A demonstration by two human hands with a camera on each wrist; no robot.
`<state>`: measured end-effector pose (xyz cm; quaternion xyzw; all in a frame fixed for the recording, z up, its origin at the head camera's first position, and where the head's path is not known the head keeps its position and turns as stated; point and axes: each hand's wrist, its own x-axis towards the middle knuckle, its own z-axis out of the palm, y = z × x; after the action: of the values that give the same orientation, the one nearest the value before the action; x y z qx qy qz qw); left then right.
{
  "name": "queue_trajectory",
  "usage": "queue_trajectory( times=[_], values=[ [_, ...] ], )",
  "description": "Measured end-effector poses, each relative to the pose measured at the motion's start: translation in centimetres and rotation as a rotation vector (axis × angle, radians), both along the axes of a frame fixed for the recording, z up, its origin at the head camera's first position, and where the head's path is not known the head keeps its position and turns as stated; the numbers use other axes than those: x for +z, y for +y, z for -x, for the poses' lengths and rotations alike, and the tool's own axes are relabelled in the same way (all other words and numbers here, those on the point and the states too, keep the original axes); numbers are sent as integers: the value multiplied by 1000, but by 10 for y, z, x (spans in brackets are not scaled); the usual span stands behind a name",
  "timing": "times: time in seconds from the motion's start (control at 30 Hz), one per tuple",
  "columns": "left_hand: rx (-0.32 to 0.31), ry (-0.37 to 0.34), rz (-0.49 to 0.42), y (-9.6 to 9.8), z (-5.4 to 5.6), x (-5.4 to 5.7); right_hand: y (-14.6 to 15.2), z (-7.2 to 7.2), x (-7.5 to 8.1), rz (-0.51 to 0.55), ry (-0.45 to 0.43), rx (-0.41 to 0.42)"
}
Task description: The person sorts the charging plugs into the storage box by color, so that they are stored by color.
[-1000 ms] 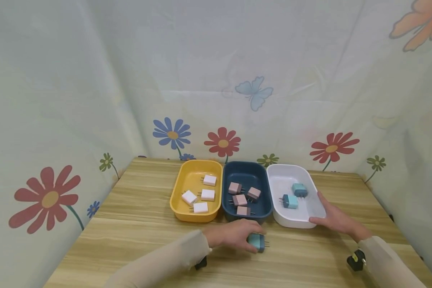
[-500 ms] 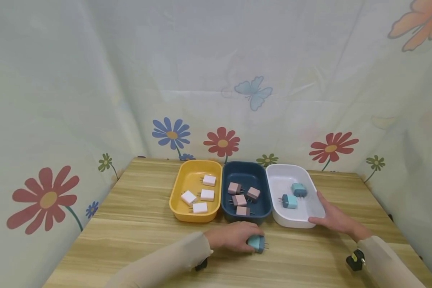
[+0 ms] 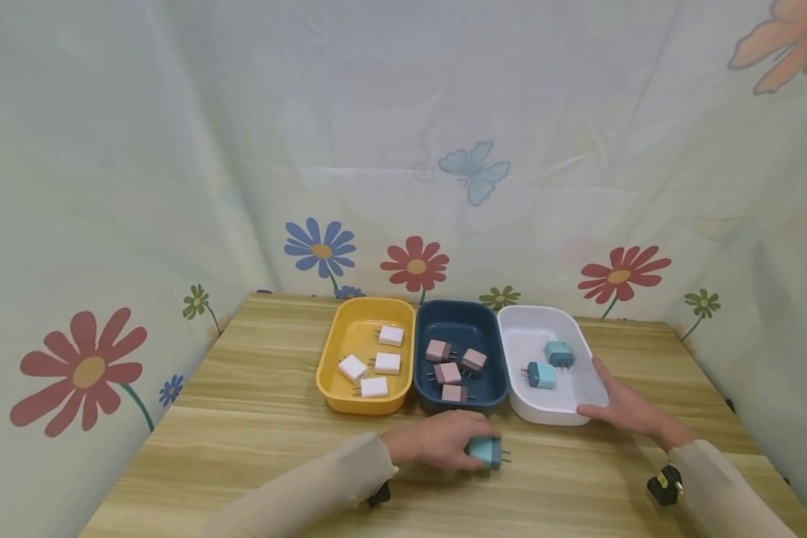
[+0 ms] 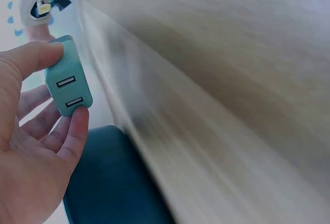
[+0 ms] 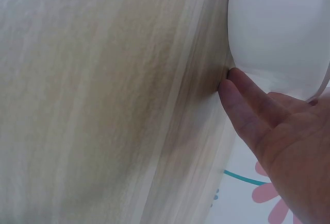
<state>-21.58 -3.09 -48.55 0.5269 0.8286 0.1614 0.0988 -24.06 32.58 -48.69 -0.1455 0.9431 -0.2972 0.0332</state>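
Note:
My left hand (image 3: 441, 441) pinches a teal wall charger (image 3: 486, 453) between thumb and fingers, just in front of the dark blue tray. Two USB ports show on the charger (image 4: 70, 85) in the left wrist view, while its prongs point right in the head view. Whether it touches the table cannot be told. My right hand (image 3: 627, 407) rests against the right side of the white tray (image 3: 550, 409), its straight fingers (image 5: 252, 108) along the outer wall. Inside that tray lie two teal chargers, one at the back (image 3: 560, 354) and one nearer (image 3: 542, 375).
Left of the white tray stand the dark blue tray (image 3: 457, 312), with several pink-brown chargers (image 3: 447, 373), and the yellow tray (image 3: 336, 396), with several white chargers (image 3: 388, 364). All three trays adjoin on a wood-grain table (image 3: 242, 418). A flower-print curtain (image 3: 376, 149) hangs behind.
My left hand and the teal charger have shifted slightly right over the last half second. The right hand and the trays stay where they were.

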Motion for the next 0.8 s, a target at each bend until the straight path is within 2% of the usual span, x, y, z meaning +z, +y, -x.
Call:
queue_trajectory(
  times=[0.17,0.4,0.5,0.67,0.8],
  values=[
    [-7,-11,-27,4,-3,11,1,-1,-1,0,-11,2],
    [55,-45,-48,10,0,28,1,-1,-1,-6,-3,-8],
    [80,-34,-78,13,3,33,1,-1,-1,-7,-5,-7],
    [160,18,-135,19,6,40,0,-2,0,-10,-13,-7],
    [214,59,-147,27,10,47,0,0,1,-13,-11,-9]
  ],
)
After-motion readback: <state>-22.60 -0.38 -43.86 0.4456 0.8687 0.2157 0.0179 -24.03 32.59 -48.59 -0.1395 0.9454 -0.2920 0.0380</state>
